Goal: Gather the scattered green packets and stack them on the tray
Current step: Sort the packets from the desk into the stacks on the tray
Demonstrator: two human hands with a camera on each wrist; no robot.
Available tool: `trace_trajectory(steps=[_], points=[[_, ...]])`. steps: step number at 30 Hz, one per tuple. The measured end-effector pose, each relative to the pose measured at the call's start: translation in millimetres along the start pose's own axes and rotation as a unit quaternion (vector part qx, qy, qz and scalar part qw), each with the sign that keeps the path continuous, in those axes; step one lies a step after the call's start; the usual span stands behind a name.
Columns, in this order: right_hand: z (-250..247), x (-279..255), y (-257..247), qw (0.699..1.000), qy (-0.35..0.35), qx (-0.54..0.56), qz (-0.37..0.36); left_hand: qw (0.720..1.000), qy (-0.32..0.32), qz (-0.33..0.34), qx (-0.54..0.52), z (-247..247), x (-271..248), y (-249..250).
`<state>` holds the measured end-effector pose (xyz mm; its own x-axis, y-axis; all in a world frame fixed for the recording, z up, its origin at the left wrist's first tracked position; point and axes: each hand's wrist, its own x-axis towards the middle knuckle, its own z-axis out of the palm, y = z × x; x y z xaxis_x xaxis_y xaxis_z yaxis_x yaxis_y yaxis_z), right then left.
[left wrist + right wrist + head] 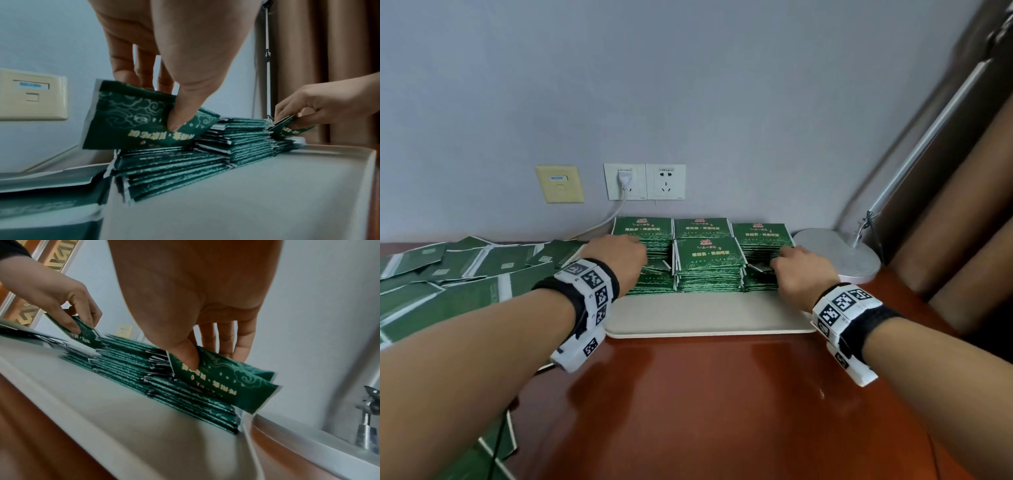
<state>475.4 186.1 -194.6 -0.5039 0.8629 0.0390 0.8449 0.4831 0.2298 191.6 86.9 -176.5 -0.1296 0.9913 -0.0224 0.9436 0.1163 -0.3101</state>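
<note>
Desk, reddish-brown gloss top, set against a pale wall; brown curtain at the right.

Tray, cream, shallow rim, at the back of the desk under the wall sockets. Near half bare.

Stacked packets, green with gold lettering and cloud pattern, in several neat piles across the far half of the tray, face up.

Scattered packets, same green, lying loose and overlapping on the desk left of the tray, most showing the plain back.

Lamp base, silver, rounded, just right of the tray, with its slanted arm rising toward the curtain.

Left hand, thumb and fingers pinched on the left packet, held tilted just above the left front pile.

Right hand, thumb and fingers pinched on the right packet, tilted over the right front pile.

Wrist bands, black with white coded tags, one on each forearm.
</note>
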Motion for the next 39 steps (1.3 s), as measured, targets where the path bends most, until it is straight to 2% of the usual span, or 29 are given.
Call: trace_trajectory(steps=[9, 16, 21, 25, 33, 39], points=[[14, 17, -11, 0.998, -0.052, 0.03, 0.006, 0.998, -0.06, -0.015, 0.019, 14, 25, 4], [28, 17, -4, 0.995, -0.074, 0.062, -0.028, 0.996, -0.086, 0.033, -0.008, 17, 23, 11], [42, 20, -2, 0.988, -0.143, 0.041, -0.048, 0.991, -0.117, 0.06, 0.008, 26, 27, 12], [45, 16, -5, 0.983, -0.169, 0.043, -0.052, 0.989, -0.128, 0.069, 0.016, 30, 28, 12], [48, 20, -6, 0.982, -0.167, 0.072, -0.052, 0.987, -0.143, 0.068, -0.023, 33, 23, 13], [38, 4, -8, 0.992, -0.095, 0.063, -0.047, 0.99, -0.123, 0.063, -0.022, 30, 8, 8]])
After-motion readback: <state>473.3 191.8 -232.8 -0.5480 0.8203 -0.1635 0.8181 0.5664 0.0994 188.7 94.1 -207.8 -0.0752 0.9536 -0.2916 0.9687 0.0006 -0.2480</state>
